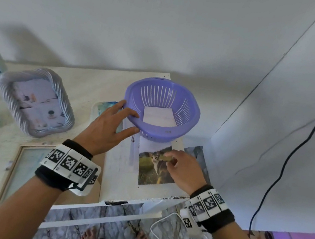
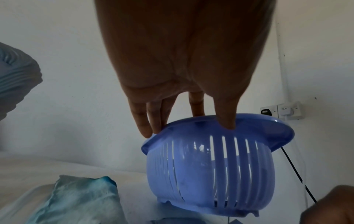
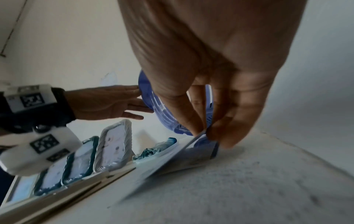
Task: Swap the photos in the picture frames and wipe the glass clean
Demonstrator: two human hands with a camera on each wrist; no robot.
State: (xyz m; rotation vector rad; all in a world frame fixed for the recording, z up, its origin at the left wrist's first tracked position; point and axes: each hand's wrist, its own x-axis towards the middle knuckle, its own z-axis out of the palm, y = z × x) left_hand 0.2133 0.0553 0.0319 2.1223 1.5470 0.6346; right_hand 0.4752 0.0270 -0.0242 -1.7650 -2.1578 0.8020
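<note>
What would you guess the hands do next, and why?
Probably the right hand pulls the cat photo free: its fingertips pinch the photo's edge, while the left hand tips the purple basket that sat partly over it.

right hand fingers pinching photo (blurred)

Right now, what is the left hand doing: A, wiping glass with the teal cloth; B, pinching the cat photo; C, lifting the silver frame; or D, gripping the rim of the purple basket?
D: the left hand grips the rim of the purple basket, thumb under and fingers over the edge, while the right hand pinches the cat photo.
</note>
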